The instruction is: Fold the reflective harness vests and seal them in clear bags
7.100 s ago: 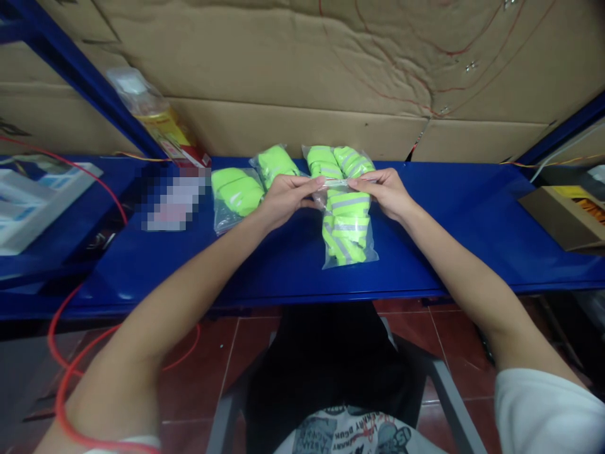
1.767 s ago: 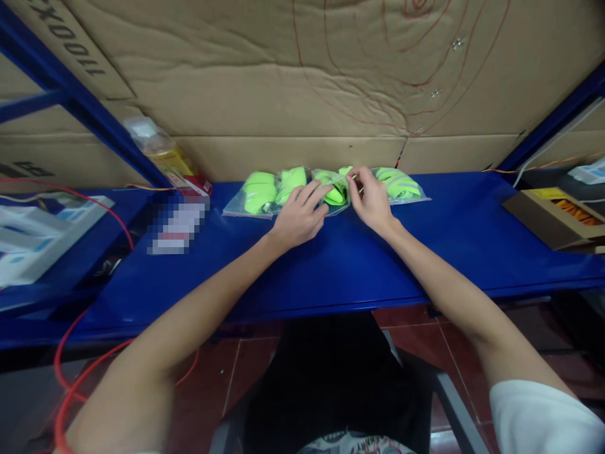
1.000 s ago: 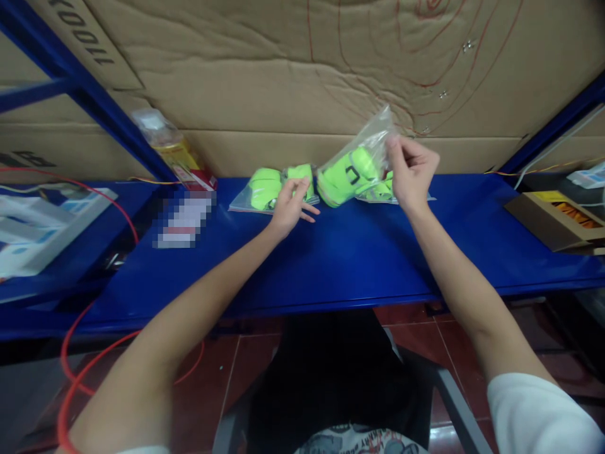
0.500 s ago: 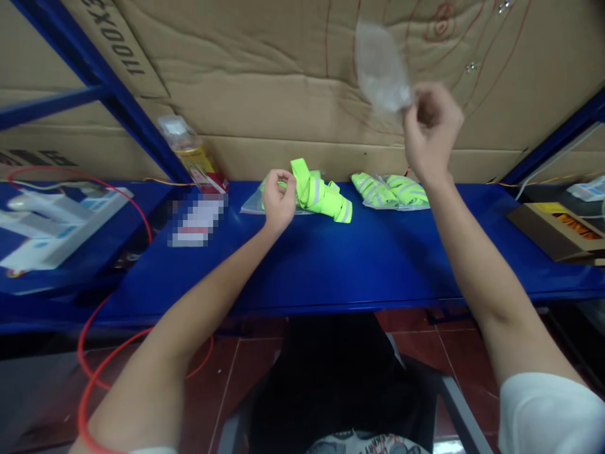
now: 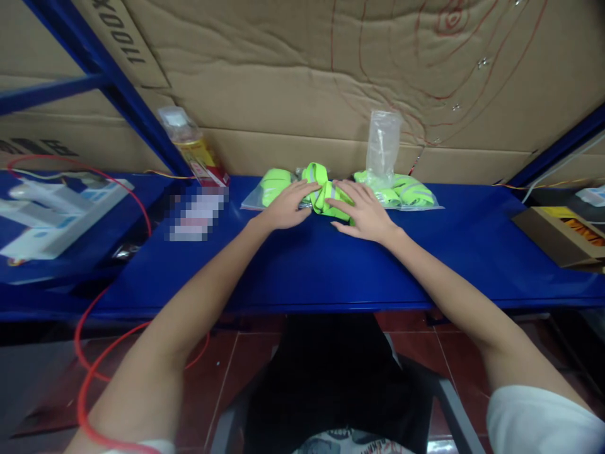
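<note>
A neon-yellow strap with grey reflective stripes (image 5: 320,189) lies loosely bunched on the blue table, between my two hands. My left hand (image 5: 289,207) reaches its stretched fingers to the strap's left side, thumb apart. From the right, my right hand (image 5: 366,213) rests spread fingers over the strap's other side. Neither hand is closed around it. Behind my left hand lies a clear bag with a neon-yellow roll inside (image 5: 275,184). To the right, a filled bag of neon straps (image 5: 409,190) lies flat. A crumpled clear plastic bag (image 5: 384,142) stands upright above it, against the cardboard.
A bottle with a yellow and red label (image 5: 196,151) stands back left, near a blurred-out paper (image 5: 198,217). Red tubing (image 5: 82,353) loops at the left, beside white devices (image 5: 66,221). An open cardboard box (image 5: 558,236) sits at the right. Cardboard (image 5: 283,107) backs the blue table (image 5: 302,271).
My right hand has let go of the clear plastic bag, now over the right filled bag, and come down left to the strap. My left hand has opened from a pinch.
</note>
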Demonstrator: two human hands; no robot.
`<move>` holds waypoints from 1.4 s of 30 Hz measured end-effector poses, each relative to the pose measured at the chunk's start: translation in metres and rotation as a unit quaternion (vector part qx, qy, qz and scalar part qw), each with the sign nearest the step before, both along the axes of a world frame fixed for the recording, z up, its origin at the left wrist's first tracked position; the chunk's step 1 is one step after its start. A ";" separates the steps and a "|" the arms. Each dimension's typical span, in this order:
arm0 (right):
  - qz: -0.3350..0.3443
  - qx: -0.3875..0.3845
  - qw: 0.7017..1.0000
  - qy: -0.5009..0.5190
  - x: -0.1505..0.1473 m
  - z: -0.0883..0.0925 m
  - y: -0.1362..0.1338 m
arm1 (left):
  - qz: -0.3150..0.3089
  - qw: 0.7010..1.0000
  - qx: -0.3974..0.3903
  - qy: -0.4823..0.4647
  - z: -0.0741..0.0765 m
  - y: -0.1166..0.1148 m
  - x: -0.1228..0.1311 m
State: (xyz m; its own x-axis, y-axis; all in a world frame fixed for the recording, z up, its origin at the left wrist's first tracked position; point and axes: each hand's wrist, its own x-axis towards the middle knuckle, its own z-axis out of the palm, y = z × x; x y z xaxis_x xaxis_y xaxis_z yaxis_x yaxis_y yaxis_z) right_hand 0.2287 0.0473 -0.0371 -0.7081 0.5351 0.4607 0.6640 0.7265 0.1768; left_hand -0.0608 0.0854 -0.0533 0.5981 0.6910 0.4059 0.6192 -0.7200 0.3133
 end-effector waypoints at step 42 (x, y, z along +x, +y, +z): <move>0.010 0.042 0.999 0.005 -0.024 -0.029 0.020 | 0.029 0.985 0.081 0.153 0.024 -0.030 0.024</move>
